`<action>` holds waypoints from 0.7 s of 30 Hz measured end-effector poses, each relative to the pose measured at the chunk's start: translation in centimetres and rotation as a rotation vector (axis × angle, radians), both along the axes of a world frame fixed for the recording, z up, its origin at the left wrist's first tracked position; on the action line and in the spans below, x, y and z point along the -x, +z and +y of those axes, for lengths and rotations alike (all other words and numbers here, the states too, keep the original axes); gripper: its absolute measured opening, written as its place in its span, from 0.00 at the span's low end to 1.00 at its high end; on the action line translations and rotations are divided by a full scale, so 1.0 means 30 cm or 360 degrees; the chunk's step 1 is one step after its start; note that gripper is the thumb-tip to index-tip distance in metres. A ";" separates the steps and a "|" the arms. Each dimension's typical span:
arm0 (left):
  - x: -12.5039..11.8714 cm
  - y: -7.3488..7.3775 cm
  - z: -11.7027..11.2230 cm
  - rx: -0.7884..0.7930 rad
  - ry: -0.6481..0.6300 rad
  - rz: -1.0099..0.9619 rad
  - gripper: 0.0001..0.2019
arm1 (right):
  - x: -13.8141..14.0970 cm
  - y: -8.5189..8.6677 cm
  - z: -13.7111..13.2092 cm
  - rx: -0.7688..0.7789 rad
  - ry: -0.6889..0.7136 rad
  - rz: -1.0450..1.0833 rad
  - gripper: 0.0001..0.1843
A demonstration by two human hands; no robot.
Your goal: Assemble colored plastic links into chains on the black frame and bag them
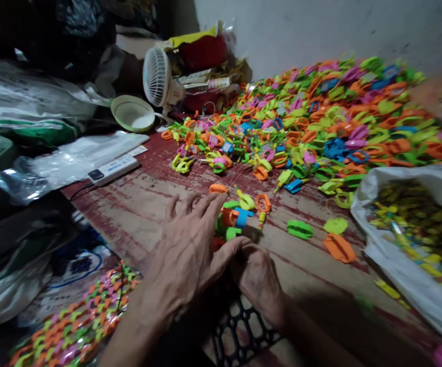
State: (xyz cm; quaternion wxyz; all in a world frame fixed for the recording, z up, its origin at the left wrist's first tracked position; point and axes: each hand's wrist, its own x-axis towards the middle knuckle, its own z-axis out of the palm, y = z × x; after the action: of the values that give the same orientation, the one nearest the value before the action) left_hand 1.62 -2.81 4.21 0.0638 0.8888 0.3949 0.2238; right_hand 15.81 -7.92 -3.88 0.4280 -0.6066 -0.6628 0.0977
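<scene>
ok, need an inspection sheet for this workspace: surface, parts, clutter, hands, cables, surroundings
Surface: worn red-and-brown tabletop, finish patchy
Job's things: loose coloured plastic pieces by the left hand; black lattice frame nearer the wearer
Clutter: large heap of similar pieces at the back; white sack of small parts on the right
Hands: left hand's fingers extended; right hand curled, any grip hidden
Cables: dark cable at the white bar-shaped device
Surroundings: white fan, bowl, grey wall

Free tabletop [125, 204] leftward, pile [301, 122] beyond; sack [389, 261] rightward
</scene>
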 end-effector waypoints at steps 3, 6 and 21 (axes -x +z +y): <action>-0.030 -0.002 0.029 0.0179 -0.0090 0.0138 0.26 | -0.019 -0.007 -0.015 0.0033 0.0120 0.0089 0.10; -0.043 -0.027 0.034 0.0303 -0.0116 0.0158 0.25 | -0.091 -0.014 -0.028 -0.0109 0.0173 0.0045 0.13; -0.038 0.010 0.017 0.0427 -0.0052 0.0175 0.26 | -0.330 0.006 0.048 0.0718 -0.0363 0.0008 0.08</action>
State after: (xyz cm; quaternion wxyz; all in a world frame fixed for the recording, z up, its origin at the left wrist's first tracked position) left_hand 2.77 -2.32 4.50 0.1639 0.8895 0.4097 0.1189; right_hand 25.70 -6.48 -3.72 0.2917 -0.7573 -0.5505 0.1959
